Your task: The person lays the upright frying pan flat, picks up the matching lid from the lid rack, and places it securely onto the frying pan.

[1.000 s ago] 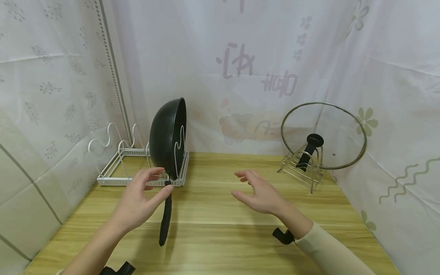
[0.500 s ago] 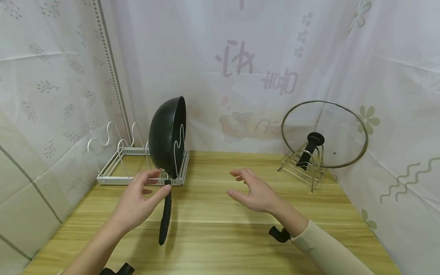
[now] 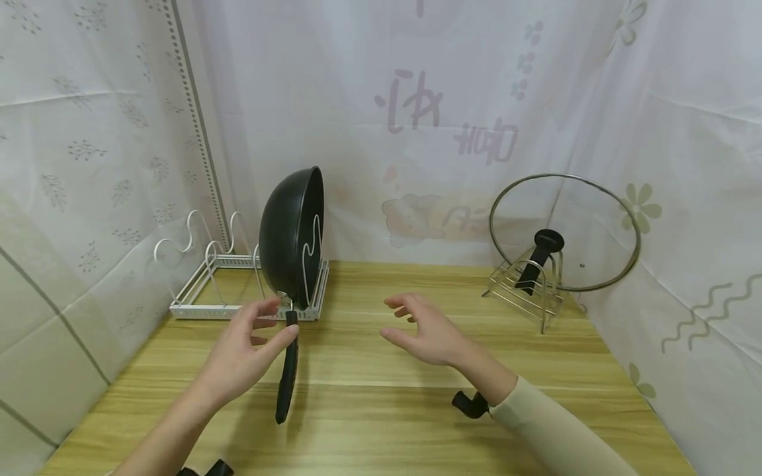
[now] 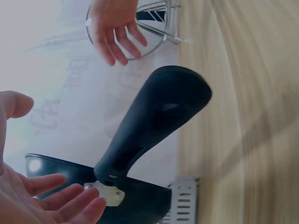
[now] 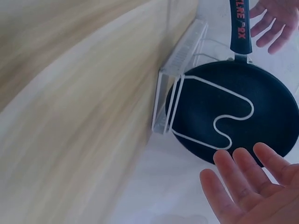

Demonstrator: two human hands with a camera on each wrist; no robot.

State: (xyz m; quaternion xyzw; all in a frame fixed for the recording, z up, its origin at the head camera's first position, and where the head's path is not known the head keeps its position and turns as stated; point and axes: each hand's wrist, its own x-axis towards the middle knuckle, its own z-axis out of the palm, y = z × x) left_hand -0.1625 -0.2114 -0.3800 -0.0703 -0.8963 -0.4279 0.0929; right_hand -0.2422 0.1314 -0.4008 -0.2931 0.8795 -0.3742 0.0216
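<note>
A black wok (image 3: 282,231) stands on edge in a white wire pan rack (image 3: 199,311) at the left. Its black handle (image 3: 288,380) juts forward over the table. Beside that handle is my left hand (image 3: 241,354), fingers spread and relaxed, thumb near it; the left wrist view shows a gap between the hand (image 4: 60,200) and the handle (image 4: 154,112). My right hand (image 3: 425,334) hovers over the middle of the table, loosely bent and holding nothing. The right wrist view shows the wok's inside (image 5: 266,102) behind this hand's fingers (image 5: 233,175).
At the back right a glass lid with a black knob (image 3: 538,261) leans upright in a small metal wire rack (image 3: 543,307). Patterned curtains (image 3: 357,132) hang behind and at the sides of the wooden table (image 3: 369,423). Tiles (image 3: 42,350) line the left.
My right hand has drifted left, toward the wok. The left hand stays almost where it was, beside the handle. Wok and lid have not moved.
</note>
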